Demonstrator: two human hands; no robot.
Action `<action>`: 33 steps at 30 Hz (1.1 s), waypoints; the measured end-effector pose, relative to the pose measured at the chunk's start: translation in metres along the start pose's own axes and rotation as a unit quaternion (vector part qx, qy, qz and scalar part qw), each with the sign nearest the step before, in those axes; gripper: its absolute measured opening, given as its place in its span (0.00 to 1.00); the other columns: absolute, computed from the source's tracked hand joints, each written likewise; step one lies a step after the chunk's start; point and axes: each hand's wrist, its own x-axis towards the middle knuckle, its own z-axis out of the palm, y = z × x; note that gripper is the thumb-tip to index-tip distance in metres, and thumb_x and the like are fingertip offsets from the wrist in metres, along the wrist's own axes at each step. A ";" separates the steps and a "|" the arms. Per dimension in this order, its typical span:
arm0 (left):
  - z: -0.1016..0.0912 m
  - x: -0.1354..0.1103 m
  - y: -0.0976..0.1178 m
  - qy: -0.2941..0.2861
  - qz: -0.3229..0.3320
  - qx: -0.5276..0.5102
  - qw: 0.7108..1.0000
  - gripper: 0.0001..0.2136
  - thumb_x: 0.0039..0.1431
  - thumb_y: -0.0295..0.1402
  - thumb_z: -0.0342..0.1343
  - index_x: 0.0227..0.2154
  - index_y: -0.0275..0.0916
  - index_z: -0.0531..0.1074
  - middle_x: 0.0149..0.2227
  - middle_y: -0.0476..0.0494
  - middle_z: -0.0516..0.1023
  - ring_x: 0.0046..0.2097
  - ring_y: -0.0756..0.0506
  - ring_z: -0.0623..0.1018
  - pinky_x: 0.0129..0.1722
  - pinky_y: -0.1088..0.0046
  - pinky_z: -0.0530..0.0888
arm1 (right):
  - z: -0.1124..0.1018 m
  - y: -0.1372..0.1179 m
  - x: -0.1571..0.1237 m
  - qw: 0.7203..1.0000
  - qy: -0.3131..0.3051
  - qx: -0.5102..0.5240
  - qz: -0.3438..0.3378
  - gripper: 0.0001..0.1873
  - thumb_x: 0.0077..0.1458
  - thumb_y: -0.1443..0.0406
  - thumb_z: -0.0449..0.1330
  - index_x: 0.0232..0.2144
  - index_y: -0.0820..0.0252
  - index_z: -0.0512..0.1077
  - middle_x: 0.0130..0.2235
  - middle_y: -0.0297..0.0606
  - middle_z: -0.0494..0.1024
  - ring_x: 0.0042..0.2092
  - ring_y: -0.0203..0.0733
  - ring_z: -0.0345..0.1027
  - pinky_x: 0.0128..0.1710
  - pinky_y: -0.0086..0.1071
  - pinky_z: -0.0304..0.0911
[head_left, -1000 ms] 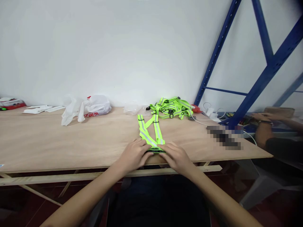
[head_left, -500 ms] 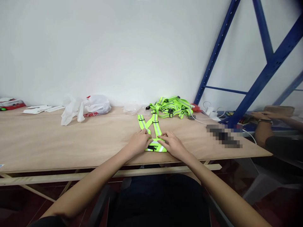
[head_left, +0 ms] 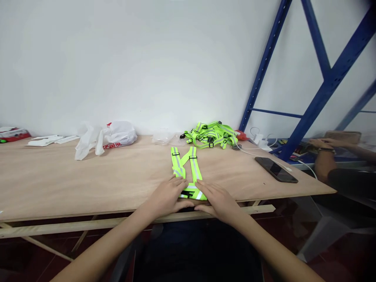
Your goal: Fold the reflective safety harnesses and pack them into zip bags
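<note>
A tangled pile of yellow-green straps (head_left: 211,135) lies at the far side of the table (head_left: 88,184), a white plastic bag (head_left: 122,133) to its left and a phone (head_left: 276,170) to the right. Near the front edge, the folded harness (head_left: 194,169) lies between the left hand (head_left: 169,196) and right hand (head_left: 219,197), fingertips touching its sides, thumbs spread well apart from fingers, neither gripping.

A head-worn camera looked forward and down from above the person's lap (head_left: 196,250), which filled the bottom centre. It faced the white wall (head_left: 141,62) across the frame's upper half. The tabletop (head_left: 126,172) spanned the middle, near enough that the left hand (head_left: 169,196) and right hand (head_left: 219,199) sat just below centre, with forearms (head_left: 117,233) running in from the lower corners. A blue rack (head_left: 327,76) showed at upper right.
</note>
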 end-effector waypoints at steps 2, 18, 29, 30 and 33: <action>0.000 -0.015 0.007 0.002 0.009 -0.013 1.000 0.22 0.62 0.40 0.60 0.56 0.39 0.65 0.56 0.35 0.74 0.58 0.36 0.73 0.58 0.56 0.69 | -0.001 -0.007 -0.007 1.000 0.004 -0.013 -0.011 0.28 0.60 0.60 0.63 0.60 0.63 0.66 0.57 0.54 0.75 0.57 0.55 0.71 0.54 0.48 0.70; 0.002 0.009 -0.008 0.066 -0.147 -0.112 0.981 0.15 0.70 0.37 0.44 0.33 0.38 0.72 0.36 0.41 0.76 0.42 0.41 0.73 0.46 0.64 0.69 | -0.015 0.016 0.042 0.935 -0.032 0.314 0.161 0.17 0.60 0.59 0.59 0.49 0.57 0.73 0.47 0.40 0.80 0.45 0.47 0.73 0.46 0.37 0.68; 0.011 0.039 -0.024 -0.011 -0.262 0.000 0.965 0.10 0.70 0.30 0.44 0.43 0.34 0.70 0.41 0.35 0.77 0.43 0.40 0.77 0.43 0.65 0.71 | 0.011 0.045 0.062 0.932 -0.054 0.310 0.178 0.14 0.61 0.55 0.59 0.40 0.60 0.74 0.39 0.37 0.78 0.39 0.43 0.70 0.39 0.34 0.65; 0.010 0.041 -0.024 -0.011 -0.262 0.007 0.965 0.10 0.69 0.28 0.44 0.44 0.34 0.70 0.43 0.34 0.77 0.44 0.40 0.76 0.43 0.65 0.71 | 0.012 0.044 0.062 0.945 -0.032 0.276 0.172 0.13 0.61 0.56 0.59 0.39 0.59 0.74 0.39 0.38 0.77 0.38 0.43 0.70 0.39 0.34 0.65; 0.006 0.040 -0.018 -0.016 -0.252 0.024 0.967 0.10 0.69 0.27 0.43 0.42 0.36 0.70 0.44 0.35 0.76 0.45 0.39 0.76 0.43 0.65 0.71 | 0.012 0.032 0.059 0.978 0.031 0.176 0.106 0.08 0.63 0.60 0.57 0.37 0.58 0.73 0.38 0.39 0.77 0.39 0.44 0.70 0.40 0.35 0.65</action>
